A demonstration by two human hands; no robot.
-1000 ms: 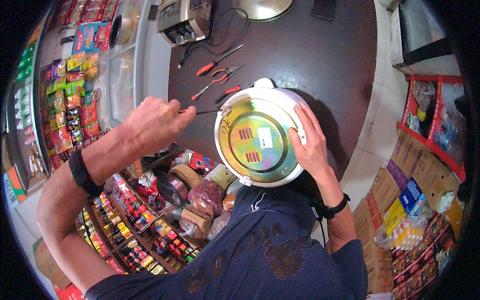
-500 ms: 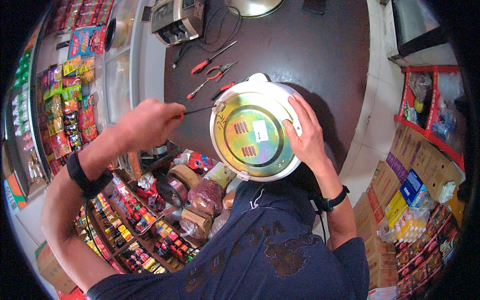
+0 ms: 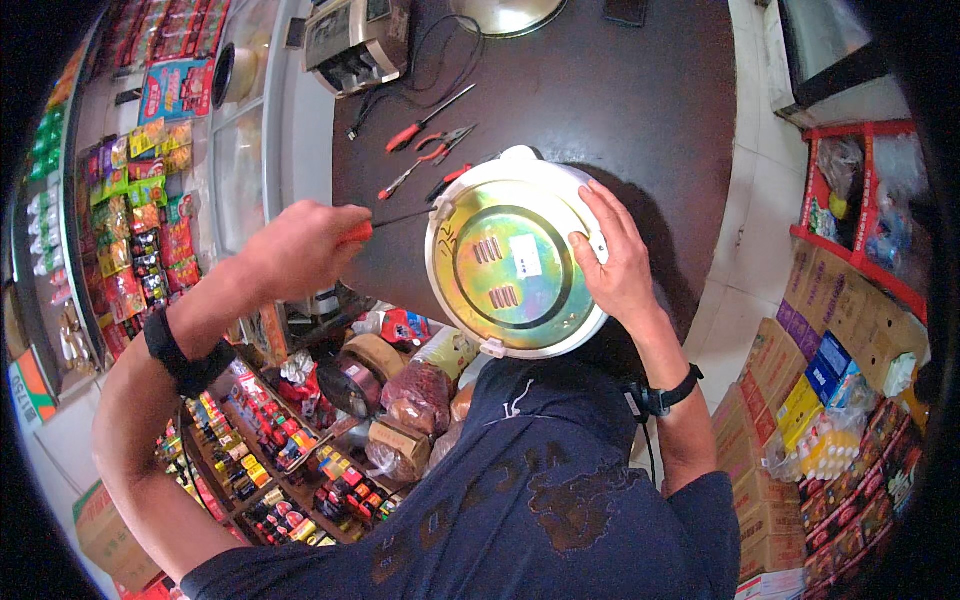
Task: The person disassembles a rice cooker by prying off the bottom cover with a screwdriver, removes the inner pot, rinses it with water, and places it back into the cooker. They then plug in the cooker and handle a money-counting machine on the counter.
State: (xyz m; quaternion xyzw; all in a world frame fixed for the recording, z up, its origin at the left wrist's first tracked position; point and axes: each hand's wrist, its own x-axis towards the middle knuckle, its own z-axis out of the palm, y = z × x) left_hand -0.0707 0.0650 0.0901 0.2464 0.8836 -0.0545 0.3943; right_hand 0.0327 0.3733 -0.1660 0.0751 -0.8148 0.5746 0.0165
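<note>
My left hand [image 3: 305, 250] is closed round the red handle of a screwdriver [image 3: 402, 217]. Its thin dark shaft reaches right to a small white foot on the rim of an upturned rice cooker [image 3: 478, 302]; whether the tip touches a screw there is too small to tell. The cooker's shiny metal base, with slots and a white label, faces me, at the table's near edge. My right hand [image 3: 622, 262] lies against the cooker's right side, fingers stretched along the white shell and thumb on the rim.
On the dark table [image 3: 640, 110] beyond lie another red screwdriver [image 3: 430, 118], red-handled pliers [image 3: 445, 145] and a black cable [image 3: 425, 95]. A grey machine [image 3: 357, 45] stands far left, near a round metal piece [image 3: 508, 12]. Cardboard boxes [image 3: 765, 370] are stacked at right.
My left hand has turned slightly, showing more of the screwdriver's red handle, while the tip stays by the foot. The view has shifted a little; my right hand keeps its place on the cooker.
</note>
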